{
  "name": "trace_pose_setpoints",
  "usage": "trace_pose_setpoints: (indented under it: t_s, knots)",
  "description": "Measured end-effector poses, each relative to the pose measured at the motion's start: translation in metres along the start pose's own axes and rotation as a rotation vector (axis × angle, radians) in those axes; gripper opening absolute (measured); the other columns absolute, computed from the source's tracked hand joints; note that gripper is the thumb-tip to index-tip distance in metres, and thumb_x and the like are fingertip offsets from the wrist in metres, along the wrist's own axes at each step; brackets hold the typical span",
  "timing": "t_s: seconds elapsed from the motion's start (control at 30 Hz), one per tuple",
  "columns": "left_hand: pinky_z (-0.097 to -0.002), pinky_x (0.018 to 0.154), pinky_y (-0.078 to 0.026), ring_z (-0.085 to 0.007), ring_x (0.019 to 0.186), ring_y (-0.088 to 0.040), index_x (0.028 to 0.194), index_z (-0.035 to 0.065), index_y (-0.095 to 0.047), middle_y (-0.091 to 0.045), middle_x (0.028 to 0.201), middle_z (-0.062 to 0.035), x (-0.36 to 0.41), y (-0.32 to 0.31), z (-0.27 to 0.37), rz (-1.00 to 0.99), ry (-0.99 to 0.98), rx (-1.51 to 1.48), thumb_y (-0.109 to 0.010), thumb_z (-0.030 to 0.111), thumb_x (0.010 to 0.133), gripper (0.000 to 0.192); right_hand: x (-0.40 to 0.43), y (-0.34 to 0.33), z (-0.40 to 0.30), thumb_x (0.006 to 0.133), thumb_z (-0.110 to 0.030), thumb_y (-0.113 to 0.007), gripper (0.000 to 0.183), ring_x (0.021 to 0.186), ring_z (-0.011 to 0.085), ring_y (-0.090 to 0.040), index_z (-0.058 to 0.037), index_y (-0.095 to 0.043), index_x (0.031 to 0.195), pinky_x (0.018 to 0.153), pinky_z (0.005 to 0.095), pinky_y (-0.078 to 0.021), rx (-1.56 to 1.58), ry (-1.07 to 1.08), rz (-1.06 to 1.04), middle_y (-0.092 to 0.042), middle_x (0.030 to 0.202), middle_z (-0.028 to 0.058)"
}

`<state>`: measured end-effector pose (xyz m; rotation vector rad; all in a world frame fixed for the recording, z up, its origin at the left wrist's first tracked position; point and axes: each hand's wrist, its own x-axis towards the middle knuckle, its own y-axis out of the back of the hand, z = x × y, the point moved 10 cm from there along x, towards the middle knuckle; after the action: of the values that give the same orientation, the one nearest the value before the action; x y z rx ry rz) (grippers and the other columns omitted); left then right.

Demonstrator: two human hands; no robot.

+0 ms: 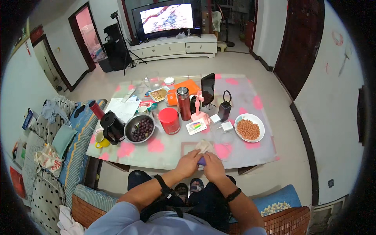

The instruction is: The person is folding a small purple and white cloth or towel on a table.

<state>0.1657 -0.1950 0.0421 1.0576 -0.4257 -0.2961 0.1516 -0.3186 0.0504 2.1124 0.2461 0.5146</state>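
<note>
At the near edge of the table, my left hand [188, 164] and my right hand [213, 166] meet around a small purple thing [202, 161], mostly hidden by the fingers. A crumpled beige cloth or tissue [205, 146] sticks out beyond the fingertips, and both hands touch it. Beyond them lie a card with coloured strips [196, 126] and a white charger [227, 126] with its cable. A red-lidded jar [169, 121] stands ahead to the left. To the right is a white bowl [238, 133] of reddish-brown nuts or beans.
A steel bowl [128, 135] of grapes, a black kettle [113, 126] and a yellow mug [102, 142] stand at the left. A red thermos [184, 107], a pink stand [199, 108], an upright phone [208, 88] and a black power bank [224, 110] stand farther back.
</note>
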Motion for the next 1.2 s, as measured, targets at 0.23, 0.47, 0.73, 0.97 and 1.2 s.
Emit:
trace_pose_setpoints:
  t_s: [0.23, 0.47, 0.73, 0.97, 1.2]
  knots:
    - [-0.0496, 0.12, -0.054, -0.0431, 0.148, -0.06, 0.156, 0.0073, -0.059, -0.058, 0.166, -0.0187, -0.011, -0.008, 0.0, 0.025, -0.061, -0.054, -0.076, 0.011, 0.095, 0.064, -0.003, -0.014, 0.002, 0.096, -0.01, -0.069, 0.056, 0.144, 0.0418, -0.06, -0.0012, -0.061, 0.15, 0.118, 0.0556, -0.0498, -0.131, -0.057, -0.024, -0.064, 0.15, 0.021]
    - [-0.0502, 0.121, -0.053, -0.0407, 0.15, -0.059, 0.153, 0.0042, -0.061, -0.057, 0.166, -0.0208, -0.048, 0.025, -0.053, 0.075, 0.067, -0.094, -0.067, 0.009, 0.099, 0.055, 0.031, -0.046, -0.059, 0.094, -0.012, -0.072, 0.052, 0.136, 0.0433, -0.063, -0.0008, -0.064, 0.144, 0.115, 0.0548, -0.0523, -0.143, 0.03, -0.083, -0.067, 0.144, 0.021]
    - [-0.0515, 0.12, -0.053, -0.04, 0.151, -0.058, 0.157, 0.0105, -0.06, -0.056, 0.168, -0.0179, -0.134, 0.1, -0.162, 0.164, 0.264, -0.052, -0.075, 0.009, 0.096, 0.063, 0.093, -0.141, -0.175, 0.096, -0.009, -0.064, 0.039, 0.127, 0.0429, -0.067, 0.0001, -0.065, 0.134, 0.108, 0.0533, -0.0555, -0.084, 0.25, -0.125, -0.067, 0.136, 0.0241]
    - [-0.0514, 0.116, -0.055, -0.0415, 0.143, -0.064, 0.155, 0.01, -0.061, -0.059, 0.165, -0.0191, -0.21, 0.156, -0.219, 0.179, 0.425, 0.118, -0.078, 0.008, 0.095, 0.063, 0.114, -0.21, -0.266, 0.094, -0.013, -0.067, 0.04, 0.125, 0.0395, -0.067, -0.0012, -0.066, 0.132, 0.102, 0.0506, -0.0561, -0.134, 0.416, -0.075, -0.066, 0.132, 0.0197]
    - [-0.0507, 0.117, -0.055, -0.0456, 0.142, -0.063, 0.153, 0.0065, -0.063, -0.061, 0.16, -0.0227, -0.228, 0.173, -0.225, 0.24, 0.446, 0.107, -0.078, 0.005, 0.093, 0.062, 0.116, -0.221, -0.292, 0.095, -0.012, -0.066, 0.039, 0.129, 0.0384, -0.065, -0.0012, -0.066, 0.133, 0.104, 0.0519, -0.0556, -0.086, 0.438, -0.112, -0.067, 0.133, 0.0191]
